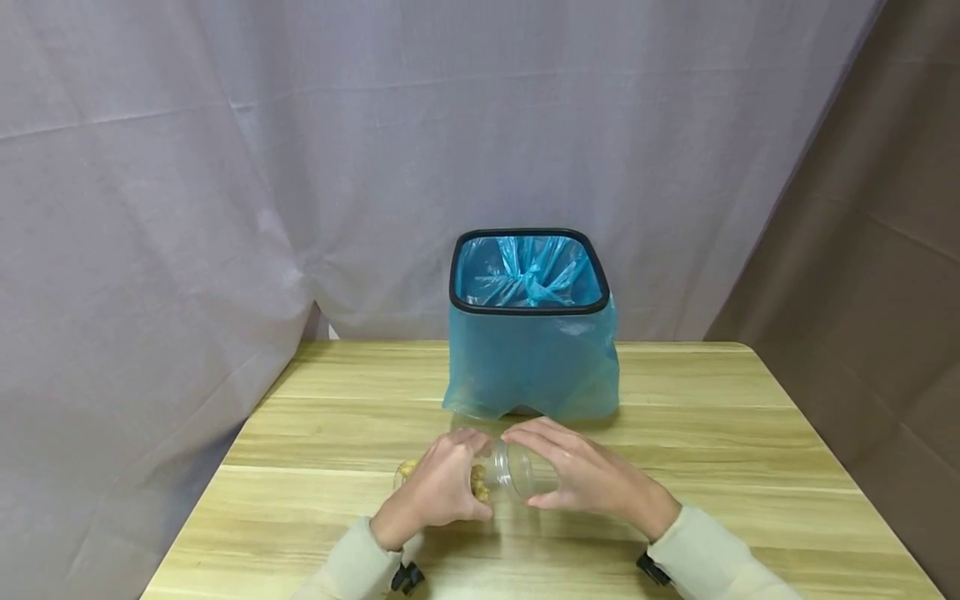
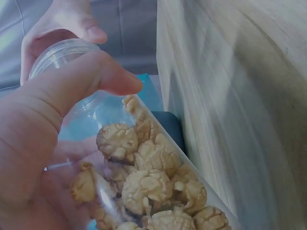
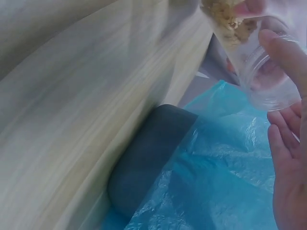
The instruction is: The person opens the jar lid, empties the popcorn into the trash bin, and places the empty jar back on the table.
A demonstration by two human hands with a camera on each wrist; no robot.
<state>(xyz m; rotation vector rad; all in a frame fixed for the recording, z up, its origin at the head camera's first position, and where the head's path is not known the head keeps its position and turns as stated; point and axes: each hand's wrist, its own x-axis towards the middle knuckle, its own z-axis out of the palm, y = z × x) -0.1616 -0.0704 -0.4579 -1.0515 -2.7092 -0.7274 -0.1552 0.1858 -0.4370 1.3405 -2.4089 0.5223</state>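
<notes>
Clear jar (image 1: 504,477) of popcorn, on its side on wooden surface (image 1: 750,433); left hand (image 1: 438,487) gripping, right hand (image 1: 581,475) at mouth; blue-lined bin (image 1: 531,333) behind.

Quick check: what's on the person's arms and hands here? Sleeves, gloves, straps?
Both hands are bare: left hand, right hand, no gloves or rings visible. Each arm wears a pale beige long sleeve ending at the wrist. A small black wrist mount shows under each cuff.
</notes>
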